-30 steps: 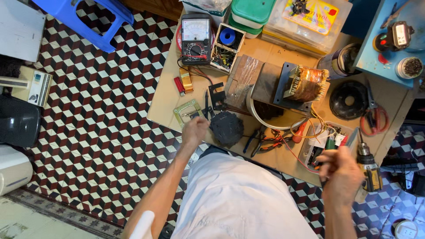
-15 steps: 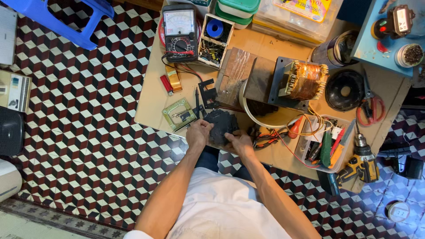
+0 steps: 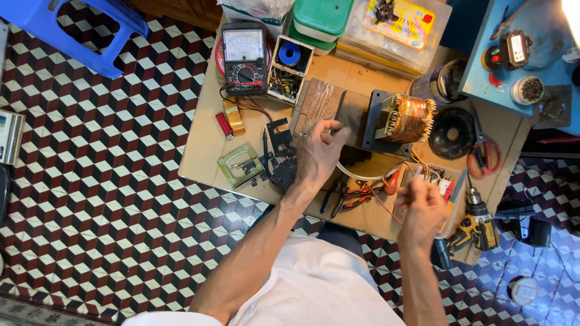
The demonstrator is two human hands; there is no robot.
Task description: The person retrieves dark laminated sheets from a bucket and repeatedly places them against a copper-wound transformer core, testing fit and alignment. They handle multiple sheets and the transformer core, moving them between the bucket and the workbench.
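My left hand [image 3: 317, 154] reaches over the cardboard-topped table [image 3: 202, 142], its bent fingers hovering at the near edge of a wooden block [image 3: 317, 99]. I see nothing in its grasp. A black plastic part [image 3: 283, 176] lies just under its wrist. My right hand [image 3: 423, 208] is blurred, fingers curled, above a tray of hand tools [image 3: 444, 181] near the table's front right. Whether it holds something I cannot tell. A copper-wound transformer [image 3: 406, 118] on a metal bracket stands between and beyond the two hands.
An analog multimeter [image 3: 244, 60], a small parts box [image 3: 290, 72], a green circuit board [image 3: 241, 163], pliers [image 3: 347, 196], red-handled scissors [image 3: 483, 154] and a yellow cordless drill [image 3: 477, 226] crowd the table. Plastic boxes [image 3: 386, 27] stand at the back. A blue stool [image 3: 78, 33] stands on the tiled floor.
Both hands have left the black part. The left moved forward toward the wooden block. The right swung out to the right over the tool tray.
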